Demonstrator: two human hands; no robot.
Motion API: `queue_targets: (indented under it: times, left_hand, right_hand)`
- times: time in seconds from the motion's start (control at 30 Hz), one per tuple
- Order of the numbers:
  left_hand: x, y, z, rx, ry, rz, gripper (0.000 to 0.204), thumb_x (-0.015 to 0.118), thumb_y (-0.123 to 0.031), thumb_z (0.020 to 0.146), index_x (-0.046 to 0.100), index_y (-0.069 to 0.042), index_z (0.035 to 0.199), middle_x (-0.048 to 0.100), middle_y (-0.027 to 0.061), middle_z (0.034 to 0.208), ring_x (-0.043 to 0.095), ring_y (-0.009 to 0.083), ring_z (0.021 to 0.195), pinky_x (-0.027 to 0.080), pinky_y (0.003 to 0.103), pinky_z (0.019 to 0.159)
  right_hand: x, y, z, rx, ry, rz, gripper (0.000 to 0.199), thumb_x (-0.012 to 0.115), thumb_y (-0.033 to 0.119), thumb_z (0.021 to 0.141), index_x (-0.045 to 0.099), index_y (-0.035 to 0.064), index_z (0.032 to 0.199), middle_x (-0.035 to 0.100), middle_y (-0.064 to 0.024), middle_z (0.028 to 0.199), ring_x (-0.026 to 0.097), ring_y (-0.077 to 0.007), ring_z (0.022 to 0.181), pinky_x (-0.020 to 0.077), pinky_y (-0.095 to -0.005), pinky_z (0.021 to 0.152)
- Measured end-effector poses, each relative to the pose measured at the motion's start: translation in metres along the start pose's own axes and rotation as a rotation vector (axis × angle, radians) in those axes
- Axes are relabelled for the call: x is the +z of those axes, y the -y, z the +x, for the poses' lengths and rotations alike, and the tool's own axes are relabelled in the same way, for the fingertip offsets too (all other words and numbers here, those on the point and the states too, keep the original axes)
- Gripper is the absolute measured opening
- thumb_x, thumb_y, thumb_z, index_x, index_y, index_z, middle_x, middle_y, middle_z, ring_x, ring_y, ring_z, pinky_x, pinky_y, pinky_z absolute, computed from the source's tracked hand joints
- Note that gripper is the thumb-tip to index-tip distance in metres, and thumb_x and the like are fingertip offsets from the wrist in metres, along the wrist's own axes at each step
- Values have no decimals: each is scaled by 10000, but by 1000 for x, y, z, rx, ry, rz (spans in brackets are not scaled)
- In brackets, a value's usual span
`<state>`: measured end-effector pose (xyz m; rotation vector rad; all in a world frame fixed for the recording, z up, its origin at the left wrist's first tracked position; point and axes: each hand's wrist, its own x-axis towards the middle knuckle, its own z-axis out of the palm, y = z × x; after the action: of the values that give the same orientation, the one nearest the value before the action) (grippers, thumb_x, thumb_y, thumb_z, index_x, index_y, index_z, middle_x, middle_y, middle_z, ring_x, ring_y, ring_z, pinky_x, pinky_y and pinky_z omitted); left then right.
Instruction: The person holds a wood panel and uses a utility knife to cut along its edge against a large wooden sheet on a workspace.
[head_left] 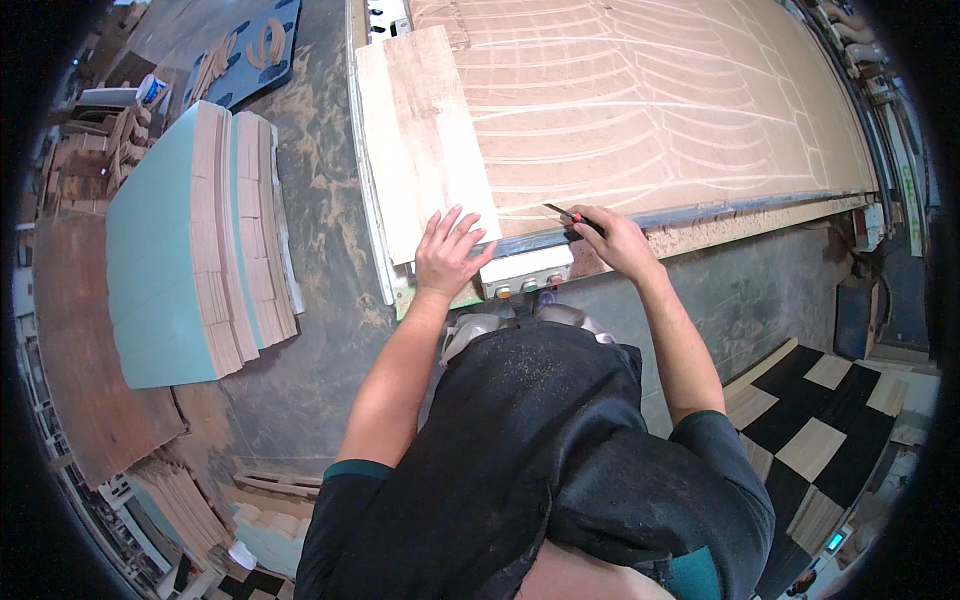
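Observation:
My left hand (pixel 450 252) lies with fingers spread on the near right corner of a pale wood-grain board (pixel 425 140). My right hand (pixel 615 240) is closed around a thin utility knife (pixel 573 216) with a black and red handle. Its tip points left, over the near edge of a large brown work surface (pixel 560 130). Curved and straight pale grooves run across that surface. The pale board lies along its left side. Whether the blade tip touches the surface, I cannot tell.
Below the near edge is a white control box (pixel 528 272) with coloured buttons. Left on the floor stand stacks of light-green-faced panels (pixel 160 260); behind them, a blue pallet (pixel 262 50) carries curved wooden pieces. A black-and-wood checkered surface (pixel 825 440) is at lower right.

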<state>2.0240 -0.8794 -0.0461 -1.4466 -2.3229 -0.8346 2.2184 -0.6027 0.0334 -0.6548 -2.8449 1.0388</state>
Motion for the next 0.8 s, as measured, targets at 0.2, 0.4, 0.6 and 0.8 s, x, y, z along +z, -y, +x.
queue_targets:
  times: [0.2,0.4,0.6,0.8]
  left_hand:
    - [0,0,0,8,-10,3,202,919,-303,870,840,-153,980,814,-1,1257,720,281,1330,539,521,1171]
    - [2,1,0,21,-22,16,235,917,-309,862,832,-161,1024,812,-13,1266,719,273,1329,541,516,1171]
    - [4,1,-2,5,-18,52,274,889,-378,904,858,-188,1100,812,-30,1258,713,240,1333,535,493,1191]
    - [2,1,-2,0,7,56,291,873,-406,922,871,-191,1118,817,-32,1288,712,237,1344,540,487,1194]
  right_hand:
    - [-1,24,39,-247,-27,-310,243,717,352,1066,802,181,1217,787,-106,1027,773,-345,990,592,-476,891]
    - [18,39,109,-365,4,-491,309,631,464,1108,802,245,1245,799,-64,1063,792,-295,1031,579,-460,960]
    - [22,55,148,-444,50,-563,279,644,416,1097,823,241,1221,811,-57,1081,797,-281,1044,586,-467,956]
    - [24,59,159,-498,105,-662,277,656,389,1085,826,232,1238,806,-48,1072,793,-272,1025,596,-458,941]
